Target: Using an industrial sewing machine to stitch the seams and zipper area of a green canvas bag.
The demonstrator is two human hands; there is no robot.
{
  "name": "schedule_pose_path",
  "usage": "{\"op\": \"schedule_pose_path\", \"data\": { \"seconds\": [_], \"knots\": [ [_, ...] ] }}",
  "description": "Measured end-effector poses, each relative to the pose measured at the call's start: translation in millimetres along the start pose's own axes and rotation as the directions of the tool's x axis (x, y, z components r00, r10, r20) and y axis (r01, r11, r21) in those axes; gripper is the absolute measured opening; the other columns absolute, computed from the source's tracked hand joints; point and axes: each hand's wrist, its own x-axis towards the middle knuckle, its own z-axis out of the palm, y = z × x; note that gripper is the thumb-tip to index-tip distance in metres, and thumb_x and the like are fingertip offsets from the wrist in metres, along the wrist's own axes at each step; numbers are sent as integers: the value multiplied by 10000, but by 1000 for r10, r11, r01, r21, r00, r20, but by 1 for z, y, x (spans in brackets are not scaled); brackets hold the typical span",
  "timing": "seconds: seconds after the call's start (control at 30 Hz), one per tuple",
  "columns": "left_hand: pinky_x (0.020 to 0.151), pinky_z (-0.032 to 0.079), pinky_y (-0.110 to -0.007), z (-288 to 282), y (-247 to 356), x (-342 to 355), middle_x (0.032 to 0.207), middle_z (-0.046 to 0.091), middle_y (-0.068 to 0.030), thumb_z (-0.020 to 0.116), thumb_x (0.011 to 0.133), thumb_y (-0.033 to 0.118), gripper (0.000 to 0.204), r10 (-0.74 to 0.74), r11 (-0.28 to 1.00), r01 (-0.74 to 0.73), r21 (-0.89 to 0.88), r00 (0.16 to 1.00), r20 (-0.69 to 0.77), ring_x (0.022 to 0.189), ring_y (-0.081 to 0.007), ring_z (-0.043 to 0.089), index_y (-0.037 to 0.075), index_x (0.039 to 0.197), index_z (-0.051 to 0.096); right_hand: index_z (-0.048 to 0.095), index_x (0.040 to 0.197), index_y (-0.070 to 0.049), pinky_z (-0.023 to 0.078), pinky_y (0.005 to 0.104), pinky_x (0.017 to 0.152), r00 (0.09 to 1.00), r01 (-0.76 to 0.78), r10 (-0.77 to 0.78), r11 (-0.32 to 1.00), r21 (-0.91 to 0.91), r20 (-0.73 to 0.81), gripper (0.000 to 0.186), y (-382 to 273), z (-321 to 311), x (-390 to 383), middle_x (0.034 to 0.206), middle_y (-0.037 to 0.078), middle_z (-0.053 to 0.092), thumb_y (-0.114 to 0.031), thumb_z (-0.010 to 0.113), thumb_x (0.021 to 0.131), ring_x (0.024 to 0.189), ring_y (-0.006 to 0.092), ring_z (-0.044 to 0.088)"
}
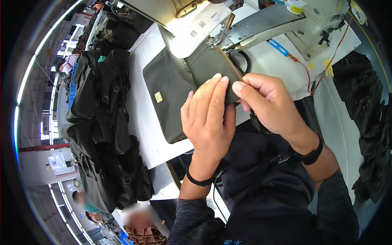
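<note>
A dark grey-green fabric bag piece [167, 98] lies on the white table, with a small pale label on it. My left hand [207, 116] rests on the fabric, its fingers stretched out and pressing down. A bronze-toothed zipper [229, 62] runs along the fabric's edge, up to the presser foot area [213, 41] of a sewing machine [265, 30]. Thumb and fingers of my right hand [267, 98] pinch the near end of the zipper. Below that hand the zipper's tail hangs toward my lap. The needle itself is too small to make out.
Dark bags with metal rings are heaped at the left [102, 134]. More dark pieces hang at the right [359, 114]. A blue slotted tool [278, 47] on an orange cord lies beside the machine arm. A white spool [295, 6] stands behind it. Other people are in the left background.
</note>
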Motion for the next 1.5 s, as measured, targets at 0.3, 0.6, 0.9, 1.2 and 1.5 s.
{"op": "schedule_pose_path", "data": {
  "seconds": [0.3,0.6,0.9,1.2,1.5],
  "knots": [
    [1045,486,-437,-13,9,18,1378,666,-111,675,781,-70,612,0,1000,-4,31,992,124,1232,-291,652,91,1371,674,650,871,-33,494,235,737,975,-211,219,857,470,39,276,-2,12,-10,715,-36,548,-192,578,1085,681,28,472],
    [1021,505,-422,-13,3,19,1376,659,-156,640,754,-143,667,-5,1000,9,-29,990,142,1223,-341,654,46,1394,638,660,886,-21,501,234,721,982,-166,190,862,479,-1,274,-5,19,-7,711,-30,562,-191,580,1086,664,31,478],
    [1088,450,-558,-11,1,18,1438,616,-141,615,861,-1,592,11,1000,-10,-6,981,194,1324,-296,605,49,1451,595,634,837,-29,496,234,709,979,-177,202,879,442,-9,301,-2,17,-7,698,-25,558,-195,584,1084,656,30,482],
    [1054,481,-463,2,-4,25,1388,658,-110,618,797,-82,621,9,997,-18,73,992,125,1245,-299,643,83,1395,646,628,819,-39,482,227,713,989,-122,146,901,416,-24,304,10,16,9,693,-23,560,-198,589,1075,661,31,474],
    [1027,492,-449,24,-32,29,1247,724,-87,683,766,-55,538,88,996,-88,2,995,-48,1131,-279,692,94,1283,710,652,841,-29,454,223,688,995,-52,80,918,393,-55,274,19,18,31,704,-33,559,-172,587,1066,669,30,471]
  ]
}}
